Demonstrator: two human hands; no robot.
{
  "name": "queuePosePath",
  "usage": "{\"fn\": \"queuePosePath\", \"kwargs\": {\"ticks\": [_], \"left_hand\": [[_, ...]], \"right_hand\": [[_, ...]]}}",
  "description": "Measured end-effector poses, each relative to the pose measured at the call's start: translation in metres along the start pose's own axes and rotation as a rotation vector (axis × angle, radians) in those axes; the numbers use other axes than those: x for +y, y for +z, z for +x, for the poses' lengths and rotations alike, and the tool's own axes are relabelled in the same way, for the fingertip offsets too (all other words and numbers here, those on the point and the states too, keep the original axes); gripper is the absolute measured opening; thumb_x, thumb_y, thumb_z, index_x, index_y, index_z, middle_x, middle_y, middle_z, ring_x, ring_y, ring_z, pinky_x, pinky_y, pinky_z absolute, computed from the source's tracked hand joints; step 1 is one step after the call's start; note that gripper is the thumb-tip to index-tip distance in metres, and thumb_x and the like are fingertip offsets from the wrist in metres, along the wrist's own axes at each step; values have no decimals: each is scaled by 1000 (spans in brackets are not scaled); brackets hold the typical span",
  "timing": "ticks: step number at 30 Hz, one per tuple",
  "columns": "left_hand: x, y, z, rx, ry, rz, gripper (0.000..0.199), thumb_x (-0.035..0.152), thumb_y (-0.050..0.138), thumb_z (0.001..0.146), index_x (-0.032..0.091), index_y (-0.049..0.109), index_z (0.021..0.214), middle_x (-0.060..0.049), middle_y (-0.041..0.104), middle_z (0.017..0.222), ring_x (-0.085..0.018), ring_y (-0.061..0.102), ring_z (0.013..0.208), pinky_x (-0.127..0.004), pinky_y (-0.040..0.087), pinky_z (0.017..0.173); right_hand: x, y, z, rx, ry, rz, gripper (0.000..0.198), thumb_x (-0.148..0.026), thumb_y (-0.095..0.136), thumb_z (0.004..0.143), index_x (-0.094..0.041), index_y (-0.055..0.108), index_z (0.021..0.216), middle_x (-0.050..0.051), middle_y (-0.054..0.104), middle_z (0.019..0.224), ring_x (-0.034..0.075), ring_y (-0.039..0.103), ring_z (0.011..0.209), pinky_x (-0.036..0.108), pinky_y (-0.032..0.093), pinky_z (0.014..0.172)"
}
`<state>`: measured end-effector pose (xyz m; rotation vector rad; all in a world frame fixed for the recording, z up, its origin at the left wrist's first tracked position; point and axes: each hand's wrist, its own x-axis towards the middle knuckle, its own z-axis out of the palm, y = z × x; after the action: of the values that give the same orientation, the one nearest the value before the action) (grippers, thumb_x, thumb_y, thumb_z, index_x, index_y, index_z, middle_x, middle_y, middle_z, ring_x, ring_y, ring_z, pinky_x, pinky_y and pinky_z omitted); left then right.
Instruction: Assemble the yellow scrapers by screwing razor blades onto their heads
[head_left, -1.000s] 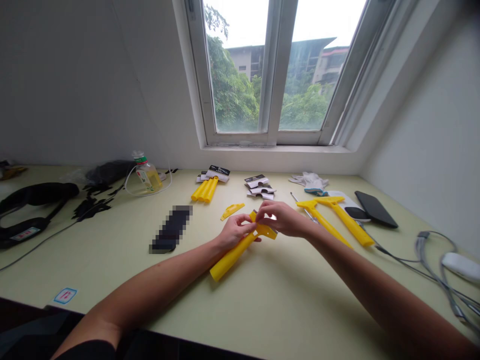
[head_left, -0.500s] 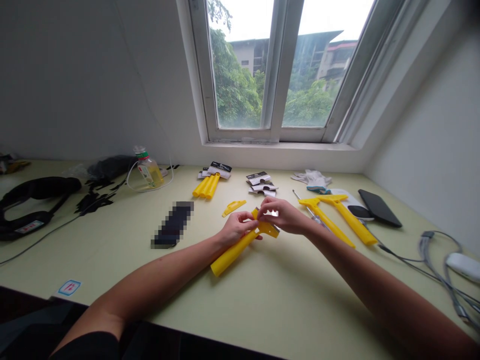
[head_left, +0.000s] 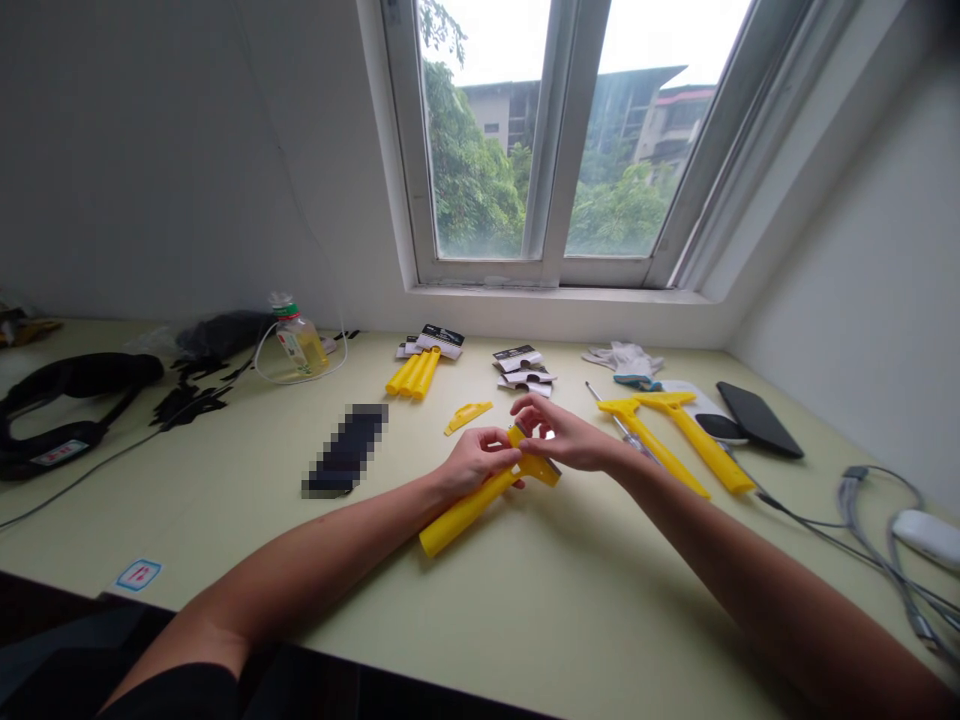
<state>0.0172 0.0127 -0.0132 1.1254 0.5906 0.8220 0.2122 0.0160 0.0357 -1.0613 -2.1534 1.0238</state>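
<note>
My left hand [head_left: 482,462] is closed round the neck of a yellow scraper [head_left: 466,513], whose thick handle slants down to the left. At its wide head, where a strip of metal blade edge shows, my right hand [head_left: 559,432] has its thumb and bent fingers gripping the head. Exactly what those fingertips pinch is partly hidden. Just beyond my left hand lies a small yellow plastic piece [head_left: 468,416], flat on the table. Two more yellow scrapers with heads rest to the right of my right hand, the nearer scraper [head_left: 664,458] beside a screwdriver [head_left: 592,390].
Yellow handles [head_left: 414,374] and printed cards [head_left: 523,370] lie toward the window. A blurred dark phone-like slab [head_left: 346,450] is on the left, with a bottle [head_left: 300,345] and black headset [head_left: 75,405] farther out. Gloves [head_left: 626,357], a black tablet-like slab [head_left: 759,418] and cables [head_left: 862,525] occupy the right.
My right hand's fingers have lifted and spread slightly at the scraper head. The scraper has shifted very slightly; my left hand keeps its grip.
</note>
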Motion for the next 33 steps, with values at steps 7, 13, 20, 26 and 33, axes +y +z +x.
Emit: {"fn": "queuePosePath", "kwargs": {"ticks": [7,13,20,26,33], "left_hand": [[0,0,1,34,-3,1,32,36,82,64,14,63,73,-4,63,75,-20,64,71,-39,59,67],[1,0,2,38,-20,-13,32,35,84,62,13,62,73,-2,60,76,-20,64,72,-41,59,67],[3,-5,6,47,-44,-110,37,34,86,61,9,62,75,-7,63,82,-19,64,73,-40,60,67],[2,-5,7,49,-51,-122,43,36,88,56,9,61,74,-10,64,88,-22,66,78,-43,60,70],[1,-5,6,45,-29,-104,42,38,87,57,9,62,75,-10,63,88,-24,65,80,-47,59,73]], "right_hand": [[14,2,4,1,-35,107,34,-36,66,80,-19,51,107,0,53,85,14,50,80,28,46,72],[16,3,5,10,-50,120,36,-40,67,80,-19,54,107,2,57,89,15,53,84,28,47,74],[-12,-40,-20,64,124,-524,46,-45,43,93,-24,48,133,11,64,117,23,60,103,36,45,88],[-5,-62,-85,-38,743,-1063,43,-43,46,88,-22,54,125,15,68,101,33,65,88,41,48,67],[16,-24,-110,-84,661,-1162,46,-26,45,86,-18,51,131,18,68,96,36,67,83,44,48,65]]}}
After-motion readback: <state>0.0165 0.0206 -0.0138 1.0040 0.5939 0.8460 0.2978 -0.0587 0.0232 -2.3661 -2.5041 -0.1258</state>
